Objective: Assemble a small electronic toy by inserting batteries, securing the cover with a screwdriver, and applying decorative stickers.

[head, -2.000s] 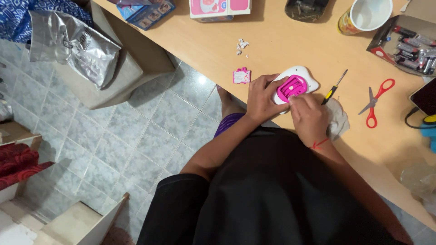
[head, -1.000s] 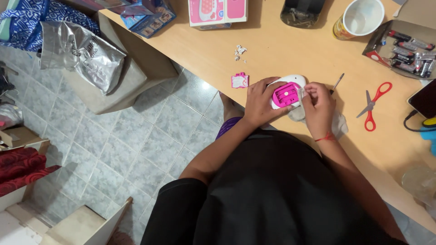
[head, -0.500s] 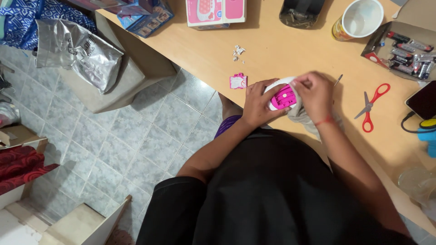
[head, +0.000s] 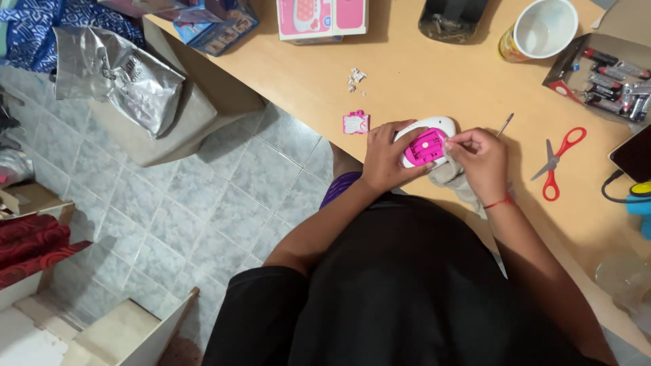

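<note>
My left hand [head: 384, 157] grips a white and pink oval toy device [head: 426, 144] near the front edge of the wooden table [head: 420, 74], its pink underside turned up. My right hand [head: 479, 161] is pinched at the device's right end, with the fingertips on the pink part; what they hold is too small to tell. A crumpled grey cloth [head: 451, 177] lies under the device. A small pink tag-like piece [head: 355, 123] rests on the table left of my left hand. A thin screwdriver [head: 504, 124] lies just beyond my right hand.
Red-handled scissors [head: 557, 163] lie to the right. A box of batteries [head: 607, 74], a white cup [head: 538, 28], a pink toy box [head: 320, 17] and a dark object [head: 451, 18] stand farther back. A silver bag [head: 112, 71] sits on a stool over tiled floor.
The device has been lifted and tilted slightly toward me. My right hand has shifted from covering its lower right to pinching at its right end.
</note>
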